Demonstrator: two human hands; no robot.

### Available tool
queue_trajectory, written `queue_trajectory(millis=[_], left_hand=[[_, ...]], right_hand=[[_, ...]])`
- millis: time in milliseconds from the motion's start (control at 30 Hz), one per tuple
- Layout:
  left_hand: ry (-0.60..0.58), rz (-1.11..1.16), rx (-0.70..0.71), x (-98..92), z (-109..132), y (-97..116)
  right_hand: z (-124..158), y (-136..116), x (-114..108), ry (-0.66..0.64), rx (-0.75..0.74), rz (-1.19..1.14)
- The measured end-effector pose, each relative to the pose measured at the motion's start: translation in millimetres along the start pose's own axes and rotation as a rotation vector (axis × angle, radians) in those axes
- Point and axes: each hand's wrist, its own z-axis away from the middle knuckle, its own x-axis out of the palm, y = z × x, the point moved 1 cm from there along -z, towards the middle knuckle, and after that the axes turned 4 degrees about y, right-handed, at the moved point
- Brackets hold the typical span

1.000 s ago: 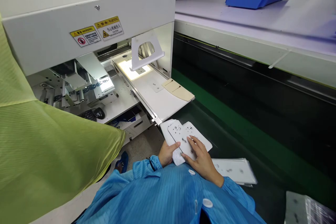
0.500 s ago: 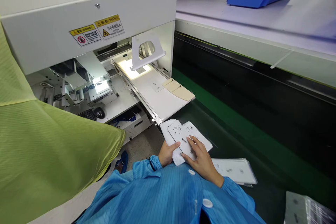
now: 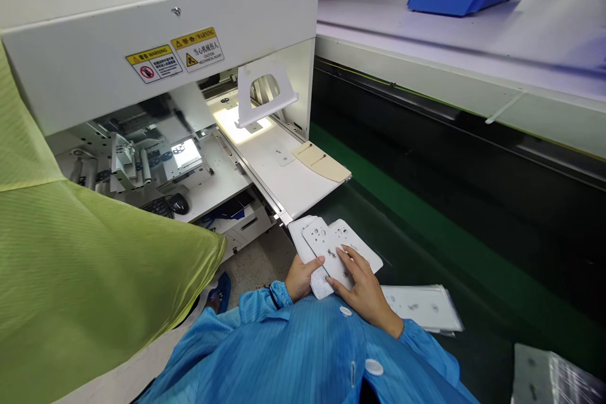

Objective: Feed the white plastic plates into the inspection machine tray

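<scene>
Head view: our left hand [image 3: 302,276] grasps white sheets [image 3: 300,237]. Right hand [image 3: 365,287] spans near end of top sheet [image 3: 326,254]; pinching or resting, we can't tell. Top sheet lies between 2 hands, long axis far-left to near-right, far end toward white tray [image 3: 293,184].

Thin, round-cornered white panels [image 3: 326,246] (the top one pierced near its far end) overlap, fanned, in the hands [image 3: 365,290].

Worn on my head, the camera looks forward and steeply down over my blue smock [image 3: 303,353], taking in my left hand [image 3: 299,278] and right hand [image 3: 368,293] at close range. Farther off, the wide view reaches a white machine [image 3: 255,19] at left and a pale table [image 3: 374,19] at upper right.
</scene>
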Motion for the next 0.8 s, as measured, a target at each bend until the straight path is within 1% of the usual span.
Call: queue_trajectory(millis=[200,800], left_hand=[[0.015,0.017,0.008,1.2,1.6,2.5],[-0.002,0.012,0.008,1.5,0.6,2.5]], right_hand=[[-0.8,-1.2,-0.6,-0.005,-0.008,0.01],[-1.3,0.5,-0.8,0.0,-0.018,0.006]])
